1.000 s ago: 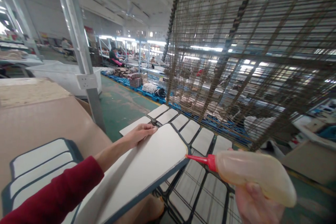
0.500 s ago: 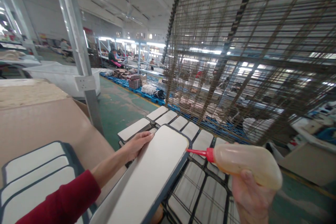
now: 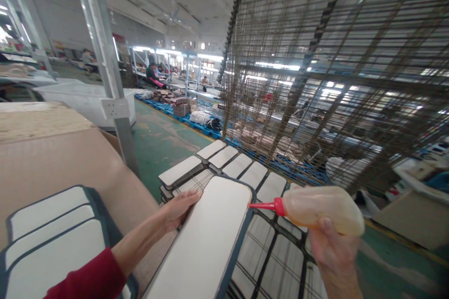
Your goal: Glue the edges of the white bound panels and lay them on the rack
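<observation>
My left hand (image 3: pixel 177 210) grips the left edge of a long white panel (image 3: pixel 206 243) with a dark blue rim, held tilted over a wire rack. My right hand (image 3: pixel 331 254) is wrapped round a soft translucent squeeze bottle (image 3: pixel 322 210) of yellowish liquid. Its red nozzle (image 3: pixel 263 206) touches the panel's right edge near the far corner. A red sleeve covers my left forearm.
More white panels (image 3: pixel 238 166) lie in rows on the wire rack (image 3: pixel 273 252) below. Other panels (image 3: pixel 49 238) are stacked on the brown table at left. Raised wire shelves (image 3: pixel 333 65) tower at right. A steel post (image 3: pixel 105 65) stands beyond the table, and people work far behind.
The panel has swung round so that it runs lengthwise away from me, narrower in view. The bottle has drawn slightly left and up, its nozzle staying at the panel's right edge.
</observation>
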### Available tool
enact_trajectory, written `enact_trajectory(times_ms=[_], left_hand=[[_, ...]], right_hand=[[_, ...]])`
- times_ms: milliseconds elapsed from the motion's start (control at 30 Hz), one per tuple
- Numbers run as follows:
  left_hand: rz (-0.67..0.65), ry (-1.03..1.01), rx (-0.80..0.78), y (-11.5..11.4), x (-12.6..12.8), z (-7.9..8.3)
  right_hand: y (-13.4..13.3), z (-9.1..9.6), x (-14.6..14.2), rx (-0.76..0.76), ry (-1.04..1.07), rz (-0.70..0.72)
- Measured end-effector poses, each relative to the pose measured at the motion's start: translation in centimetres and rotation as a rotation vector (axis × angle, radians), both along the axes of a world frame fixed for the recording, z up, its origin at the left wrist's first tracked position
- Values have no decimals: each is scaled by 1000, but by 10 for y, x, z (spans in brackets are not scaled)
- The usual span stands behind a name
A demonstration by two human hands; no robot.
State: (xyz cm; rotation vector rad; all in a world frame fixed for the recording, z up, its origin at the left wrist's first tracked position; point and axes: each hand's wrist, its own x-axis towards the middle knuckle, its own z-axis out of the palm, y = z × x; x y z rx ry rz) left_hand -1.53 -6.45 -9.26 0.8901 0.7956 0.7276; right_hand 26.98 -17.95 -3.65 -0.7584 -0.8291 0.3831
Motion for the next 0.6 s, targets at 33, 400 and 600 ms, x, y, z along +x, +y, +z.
enact_trajectory(times_ms=[33, 400, 600], left_hand=[[7, 0, -2, -2, -1, 0], [38, -11, -49, 0, -4, -6], [26, -16, -43, 2, -4, -2]], right_hand=[[0, -1, 0, -2, -3, -1], [-2, -13, -7, -8, -28, 14], [-2, -11, -12, -7, 36, 64]])
